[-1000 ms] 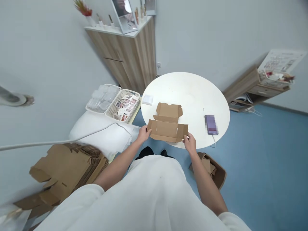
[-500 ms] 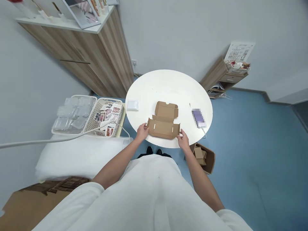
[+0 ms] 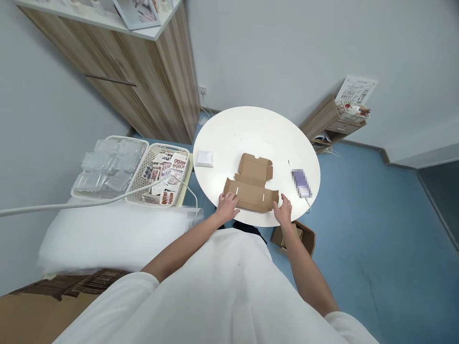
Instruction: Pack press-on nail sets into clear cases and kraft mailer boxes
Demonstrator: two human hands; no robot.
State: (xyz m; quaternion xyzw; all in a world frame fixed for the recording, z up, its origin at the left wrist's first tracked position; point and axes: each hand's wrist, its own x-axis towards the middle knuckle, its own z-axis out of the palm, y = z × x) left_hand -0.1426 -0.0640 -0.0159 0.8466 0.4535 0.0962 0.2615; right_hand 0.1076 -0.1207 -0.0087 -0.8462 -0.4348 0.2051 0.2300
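A partly folded brown cardboard mailer box [image 3: 253, 195] lies on the white round table [image 3: 247, 126], its lid panel spread away from me and its side flaps raised. Over the box's left front corner is my left hand [image 3: 227, 206], fingers stretched across the cardboard and thumb apart. At the right side flap is my right hand [image 3: 283, 210], thumb close to the flap and fingers spread from it. Whether that thumb touches the cardboard I cannot tell.
On the table lie a white packet [image 3: 204, 158] at left and a blurred purple device [image 3: 301, 183] with a cable at right. Baskets of clear cases [image 3: 107, 165] and nail cards [image 3: 167, 174] stand left. An open carton [image 3: 309, 239] sits on the floor at right.
My left hand has moved from the left flap's outer edge inward over the box's front corner. My right hand's fingers have spread at the right flap. The view has shifted slightly.
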